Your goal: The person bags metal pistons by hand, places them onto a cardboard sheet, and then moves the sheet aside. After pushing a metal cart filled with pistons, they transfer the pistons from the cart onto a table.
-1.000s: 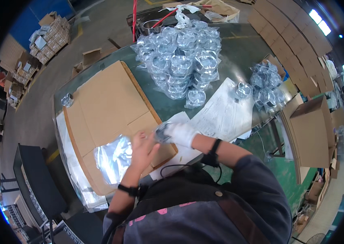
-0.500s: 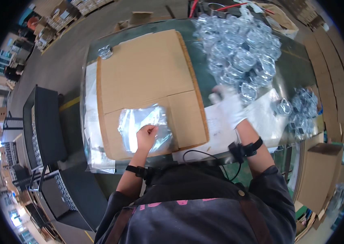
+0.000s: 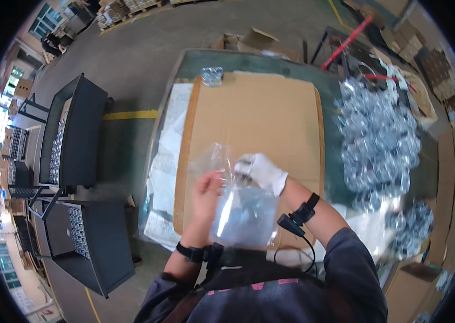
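Left hand (image 3: 207, 192): clear bag (image 3: 214, 157) seemingly pinched, raised at eleven o'clock from the flat bags (image 3: 246, 215). Gloved right hand (image 3: 260, 171): grip cannot be told. Bag judged light, limp, slippery; best held by its rim.

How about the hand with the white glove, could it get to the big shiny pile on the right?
Probably yes: only flat cardboard and a strip of green table seem to lie between the gloved right hand and the wrapped pile, though the hand is at the clear bag.
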A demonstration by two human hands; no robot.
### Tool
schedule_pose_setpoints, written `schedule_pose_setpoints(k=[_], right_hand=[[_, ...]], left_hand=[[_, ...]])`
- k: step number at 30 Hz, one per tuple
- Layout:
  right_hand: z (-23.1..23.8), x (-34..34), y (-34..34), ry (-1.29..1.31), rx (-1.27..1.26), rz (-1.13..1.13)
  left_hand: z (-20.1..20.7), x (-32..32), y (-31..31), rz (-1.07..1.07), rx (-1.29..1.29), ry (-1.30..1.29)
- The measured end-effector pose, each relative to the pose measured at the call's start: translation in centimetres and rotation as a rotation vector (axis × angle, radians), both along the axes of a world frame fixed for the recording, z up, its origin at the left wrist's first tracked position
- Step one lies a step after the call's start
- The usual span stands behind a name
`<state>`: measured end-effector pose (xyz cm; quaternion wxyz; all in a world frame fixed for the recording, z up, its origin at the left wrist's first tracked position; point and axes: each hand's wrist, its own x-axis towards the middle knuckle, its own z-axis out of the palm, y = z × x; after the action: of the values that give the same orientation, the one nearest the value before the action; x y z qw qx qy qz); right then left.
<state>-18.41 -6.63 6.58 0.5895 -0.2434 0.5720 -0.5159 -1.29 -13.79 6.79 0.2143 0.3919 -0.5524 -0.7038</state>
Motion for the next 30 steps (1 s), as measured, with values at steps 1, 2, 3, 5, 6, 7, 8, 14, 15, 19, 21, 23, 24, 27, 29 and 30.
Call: schedule_pose_setpoints(k=[1,2,3,5,6,7,8,14,15,19,21,23,24,27,29,30], right_hand=[[-0.5,-2.7,-2.6,0.065,0.045,-0.04],[-1.2,-5.0,-5.3,0.126,0.09,-0.081],[-2.4,-7.1,-8.3,0.139,0.083,-0.075],[-3.6,-9.9,-14.8,1.564,-0.235,-0.243],[-3.2,-10.5,-17.2,1.571,-0.277,-0.247],[-1.4,-10.3,-20.3,1.497,-0.055,-0.065],[0.0,-10.8,-23.1,1.426,0.171,0.1],[-2.8,-14.4,-26.4,1.41,0.416,0.182],[-2.5,-14.5,-24.5,1.352,0.325,0.228],[-0.3,-8.9,-12.7,-0.044,-0.16,-0.092],[0.6,-3.7,-6.7,-0.21,-0.2,-0.272],[-5.4,-1.8,-2.8,0.486,-0.305,-0.138],[-7.4,-0.8,-1.2,0.807,-0.184,-0.144],[-4.9,1.2,-1.8,1.243,0.187,0.14],[-4.9,2.6,-1.4,1.393,0.389,0.231],[-4.3,3.0,-0.6,1.392,0.381,0.246]], left_hand=[[0.1,0.3,-2.6,0.158,0.003,0.047],[0.2,0.8,-4.9,0.316,0.008,0.089],[1.5,0.8,-6.6,0.299,-0.049,0.038],[3.3,1.2,-9.5,0.243,-0.334,-0.175],[2.9,1.5,-10.4,0.19,-0.587,-0.28],[2.3,2.2,-11.4,0.162,-0.851,-0.399],[1.6,1.7,-11.6,0.112,-0.829,-0.486],[-4.6,-2.4,-11.4,-0.152,-0.815,-0.509],[-4.9,-3.4,-10.7,-0.218,-0.766,-0.438],[-7.3,-6.3,-8.1,-0.406,-0.573,-0.313],[-10.2,-7.8,-7.1,-0.27,-0.181,-0.337],[-9.8,-7.9,-6.7,-0.01,0.455,-0.279],[-9.0,-7.4,-6.3,-0.001,0.448,-0.275],[-5.8,-5.5,-4.9,0.027,-0.579,-0.343],[-4.0,-4.4,-3.8,0.069,-0.72,-0.317],[-3.4,-3.9,-3.1,0.096,-0.86,-0.282]])
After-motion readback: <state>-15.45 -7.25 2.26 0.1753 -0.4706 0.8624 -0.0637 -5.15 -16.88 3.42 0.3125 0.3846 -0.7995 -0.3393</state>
